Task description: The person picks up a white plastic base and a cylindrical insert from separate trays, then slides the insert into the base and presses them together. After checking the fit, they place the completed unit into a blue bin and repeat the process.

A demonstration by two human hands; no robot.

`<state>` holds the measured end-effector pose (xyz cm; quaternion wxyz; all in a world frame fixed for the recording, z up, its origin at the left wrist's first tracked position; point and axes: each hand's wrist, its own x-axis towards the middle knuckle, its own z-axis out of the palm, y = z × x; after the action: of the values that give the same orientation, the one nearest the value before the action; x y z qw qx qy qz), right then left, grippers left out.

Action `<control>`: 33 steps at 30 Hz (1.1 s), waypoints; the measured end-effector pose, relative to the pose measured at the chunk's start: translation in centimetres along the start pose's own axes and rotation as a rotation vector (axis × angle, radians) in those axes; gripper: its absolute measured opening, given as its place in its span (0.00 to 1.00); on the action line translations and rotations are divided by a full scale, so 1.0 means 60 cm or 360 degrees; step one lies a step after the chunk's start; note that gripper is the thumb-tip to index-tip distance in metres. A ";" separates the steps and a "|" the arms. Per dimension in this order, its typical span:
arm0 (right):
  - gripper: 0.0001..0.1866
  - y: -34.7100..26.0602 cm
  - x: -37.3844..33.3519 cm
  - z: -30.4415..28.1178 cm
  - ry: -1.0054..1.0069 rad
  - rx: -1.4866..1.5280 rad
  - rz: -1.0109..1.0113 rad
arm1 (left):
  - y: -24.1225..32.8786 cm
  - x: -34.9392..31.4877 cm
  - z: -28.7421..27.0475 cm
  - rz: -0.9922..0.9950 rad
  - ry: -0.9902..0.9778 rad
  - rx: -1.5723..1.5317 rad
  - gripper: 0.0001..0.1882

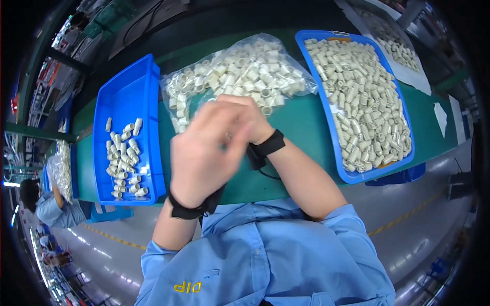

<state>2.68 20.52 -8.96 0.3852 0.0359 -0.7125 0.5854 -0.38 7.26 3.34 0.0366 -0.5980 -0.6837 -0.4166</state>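
My left hand [201, 150] is smeared by motion, its fingers curled in front of my right hand [250, 115]. The two meet over the near edge of a clear plastic bag [171, 84]. Closed as well, my right hand is partly covered by the left. Whatever lies between the fingers is hidden or too blurred to name. Inside the bag are many short, hollow white plastic sleeves [245, 71]. To the left, a blue bin [127, 84] has several white stepped cylindrical pieces [122, 158] in its near half. A blue tray [352, 177] at the right is heaped with similar pieces [362, 102].
All of this rests on a green table mat [306, 148]. A black device with a cable [256, 159] shows beside my right wristband. More white parts [398, 53] lie on a sheet at the far right. Another person [58, 204] works at the left.
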 end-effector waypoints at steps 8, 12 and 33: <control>0.03 -0.004 0.018 0.001 -0.0020 0.0560 0.0585 | 0.031 0.131 0.193 0.0648 -0.0465 0.0107 0.03; 0.04 0.006 -0.001 0.001 0.0192 0.0653 0.0727 | 0.041 0.161 0.312 0.0343 -0.0996 0.0270 0.06; 0.06 0.020 0.000 -0.017 0.0096 0.0840 0.0503 | 0.049 0.131 0.469 0.0487 -0.0983 0.0475 0.17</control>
<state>2.58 21.74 -9.92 0.2877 0.0060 -0.5209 0.8037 12.51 30.54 -9.10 -0.0228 -0.7789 -0.6183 -0.1022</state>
